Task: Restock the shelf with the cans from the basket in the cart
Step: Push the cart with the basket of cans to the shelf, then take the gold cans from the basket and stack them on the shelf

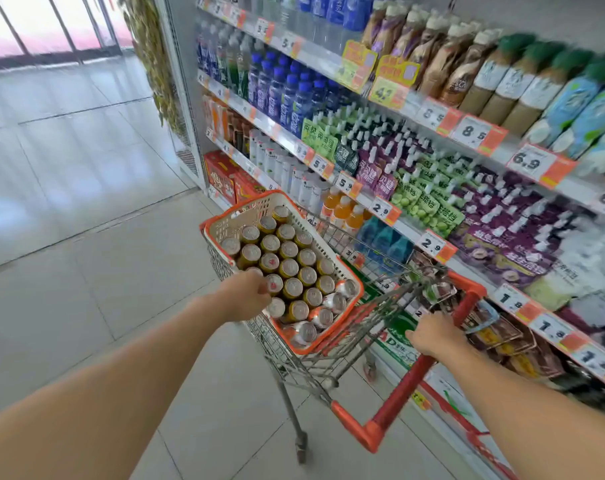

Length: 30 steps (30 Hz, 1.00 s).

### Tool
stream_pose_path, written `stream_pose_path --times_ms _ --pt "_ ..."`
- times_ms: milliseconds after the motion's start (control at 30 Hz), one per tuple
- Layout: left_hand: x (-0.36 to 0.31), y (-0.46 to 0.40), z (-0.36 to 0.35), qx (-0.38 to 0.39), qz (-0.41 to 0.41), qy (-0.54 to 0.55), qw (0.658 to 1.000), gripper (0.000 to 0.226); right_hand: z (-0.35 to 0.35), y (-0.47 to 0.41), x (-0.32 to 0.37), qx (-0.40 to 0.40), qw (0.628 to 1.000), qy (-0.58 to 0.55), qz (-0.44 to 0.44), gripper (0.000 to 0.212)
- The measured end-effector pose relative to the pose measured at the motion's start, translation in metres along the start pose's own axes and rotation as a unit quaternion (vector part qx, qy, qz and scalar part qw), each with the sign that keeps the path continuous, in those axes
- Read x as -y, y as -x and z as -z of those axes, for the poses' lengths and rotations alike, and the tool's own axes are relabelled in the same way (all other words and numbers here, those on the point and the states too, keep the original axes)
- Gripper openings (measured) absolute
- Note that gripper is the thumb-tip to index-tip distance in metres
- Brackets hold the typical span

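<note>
An orange-rimmed white basket (352, 276) rests on top of a wire shopping cart (332, 362) and is packed with several upright gold and silver cans (289, 268). My left hand (246, 296) lies on the basket's near left edge, fingers curled over the rim beside a can with a red mark (274, 284). My right hand (432, 336) is closed around the cart's orange handle (415, 379). The drinks shelf (391, 206) runs along the right, close beside the cart.
The shelves hold bottles, spouted pouches and packets behind price tags (531, 162). Red cartons (225, 174) sit on the floor at the shelf's far end. Tiled floor (86, 237) stretches to the left toward glass doors (48, 26).
</note>
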<state>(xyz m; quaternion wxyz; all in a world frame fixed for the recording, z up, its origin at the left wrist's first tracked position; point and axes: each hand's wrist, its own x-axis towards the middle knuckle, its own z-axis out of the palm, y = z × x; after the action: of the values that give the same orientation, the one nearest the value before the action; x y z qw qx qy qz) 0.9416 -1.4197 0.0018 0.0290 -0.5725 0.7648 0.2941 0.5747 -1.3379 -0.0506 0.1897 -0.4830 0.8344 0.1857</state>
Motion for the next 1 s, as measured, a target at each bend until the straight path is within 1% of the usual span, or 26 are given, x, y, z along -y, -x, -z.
stream_pose_path --times_ms 67,100,167,233,300,333,400,500,600,700,767,900,1000 --pt "0.018 -0.013 0.024 0.007 -0.003 -0.011 1.0 0.02 0.022 0.01 0.02 -0.013 0.999 -0.049 -0.008 0.037" --pt "0.021 -0.023 0.037 0.009 -0.01 -0.013 1.0 0.022 0.038 0.015 0.033 -0.027 0.996 -0.083 0.009 0.034" --pt "0.017 -0.05 0.06 0.013 -0.035 -0.018 0.999 0.024 0.078 0.022 0.065 -0.045 0.982 -0.167 0.071 0.033" --pt "0.001 -0.077 0.083 0.024 -0.07 -0.023 0.997 0.021 0.116 0.023 0.098 -0.045 0.961 -0.243 0.125 0.021" --pt "-0.018 -0.114 0.111 0.012 -0.116 -0.036 0.993 0.014 0.15 0.009 0.128 -0.05 0.939 -0.304 0.151 0.023" --pt "-0.025 -0.126 0.12 0.005 -0.136 -0.048 0.99 0.009 0.162 0.004 0.141 -0.048 0.932 -0.318 0.164 0.024" --pt "-0.033 -0.157 0.143 -0.014 -0.156 -0.04 0.987 0.006 0.183 -0.017 0.164 -0.057 0.924 -0.332 0.181 0.022" --pt "-0.038 -0.198 0.178 -0.021 -0.174 -0.04 0.984 0.013 0.217 -0.041 0.187 -0.077 0.92 -0.34 0.178 0.021" --pt "-0.049 -0.232 0.216 -0.04 -0.181 -0.045 0.982 0.018 0.252 -0.054 0.198 -0.07 0.918 -0.352 0.171 0.022" --pt "-0.066 -0.263 0.246 -0.018 -0.211 -0.055 0.976 0.023 0.286 -0.066 0.2 -0.094 0.913 -0.368 0.146 0.02" --pt "-0.073 -0.282 0.257 0.01 -0.235 -0.056 0.97 0.02 0.303 -0.073 0.202 -0.111 0.908 -0.382 0.129 0.022" --pt "-0.059 -0.32 0.247 0.05 -0.267 -0.07 0.96 0.021 0.294 -0.093 0.218 -0.11 0.909 -0.393 0.086 0.021" --pt "-0.031 -0.353 0.229 0.083 -0.273 -0.108 0.952 0.019 0.26 -0.12 0.249 -0.099 0.89 -0.444 0.033 0.021"
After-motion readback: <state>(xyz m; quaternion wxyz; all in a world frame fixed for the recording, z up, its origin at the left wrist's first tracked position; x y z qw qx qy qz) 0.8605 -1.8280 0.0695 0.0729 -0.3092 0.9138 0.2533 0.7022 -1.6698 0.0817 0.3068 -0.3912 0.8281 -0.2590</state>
